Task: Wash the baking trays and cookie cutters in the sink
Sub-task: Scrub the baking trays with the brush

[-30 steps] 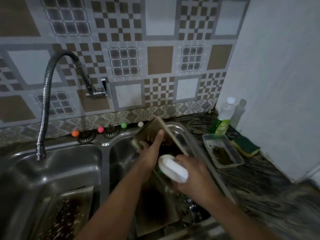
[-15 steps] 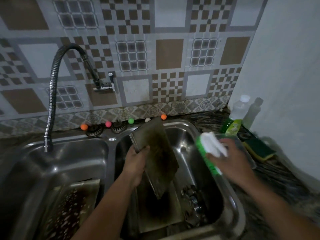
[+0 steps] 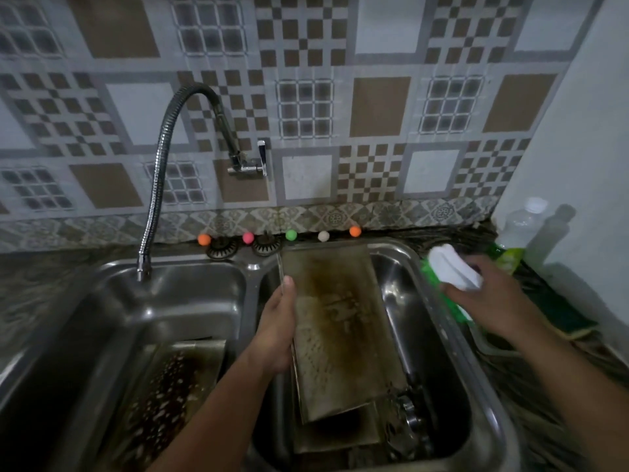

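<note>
A stained metal baking tray (image 3: 340,328) leans in the right basin of the steel double sink (image 3: 252,267). My left hand (image 3: 277,330) grips its left edge, thumb on top. A second tray (image 3: 337,434) lies flat beneath it. A third tray (image 3: 170,379), speckled with dark residue, rests in the left basin. My right hand (image 3: 490,294) is over the counter to the right of the sink, holding a scrub brush with a white handle and green bristles (image 3: 449,272). Metal cookie cutters (image 3: 406,417) lie at the bottom right of the right basin.
A flexible faucet (image 3: 160,172) hangs over the left basin. Several small coloured balls (image 3: 291,235) line the back ledge. A dish soap bottle (image 3: 510,247), a clear plastic tray (image 3: 490,345) and a green sponge (image 3: 575,321) sit on the dark counter at right, by a white wall.
My right hand carried the brush from the tray out to the right over the counter. My left hand laid the tray back so its stained face shows. The view shifted right.
</note>
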